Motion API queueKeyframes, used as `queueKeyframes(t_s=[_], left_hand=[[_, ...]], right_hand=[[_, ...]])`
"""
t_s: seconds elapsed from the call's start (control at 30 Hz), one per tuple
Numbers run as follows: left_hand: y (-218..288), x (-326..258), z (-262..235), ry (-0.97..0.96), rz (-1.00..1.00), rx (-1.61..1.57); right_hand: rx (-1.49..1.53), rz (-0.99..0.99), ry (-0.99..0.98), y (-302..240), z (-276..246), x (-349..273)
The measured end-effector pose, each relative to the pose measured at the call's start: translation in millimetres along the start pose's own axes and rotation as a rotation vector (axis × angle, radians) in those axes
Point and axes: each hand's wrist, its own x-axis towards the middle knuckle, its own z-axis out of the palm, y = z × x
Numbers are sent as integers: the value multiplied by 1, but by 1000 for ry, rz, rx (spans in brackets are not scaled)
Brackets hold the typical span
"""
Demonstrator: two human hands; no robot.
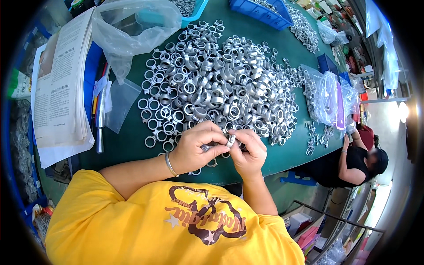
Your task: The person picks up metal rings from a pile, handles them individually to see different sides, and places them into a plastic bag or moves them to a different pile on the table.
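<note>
A stack of printed sheets lies at the left edge of the green table. A clear plastic bag is positioned to its right. Near the near edge, the left hand pinches a metal ring between thumb and fingers, in front of a pile of metal rings. The right hand grips the same ring from its right side. A blue crate stands toward the far edge. Farther right, a co-worker sits at the near edge.
</note>
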Motion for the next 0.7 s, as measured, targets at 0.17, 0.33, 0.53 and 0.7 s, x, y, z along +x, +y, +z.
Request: queueKeyframes(t_s=[0.17,0.33,0.53,0.7], left_hand=[[-3,0,0,0,51,31],[-3,-1,2,-37,112,64],[3,-1,1,72,18,7],[2,-2,-1,159,134,89]], right_hand=[[576,664,51,-7,-4,-2],[878,795,-189,9,-19,-12],[885,434,-198,13,-14,-12],[1168,540,-214,8,-10,-12]])
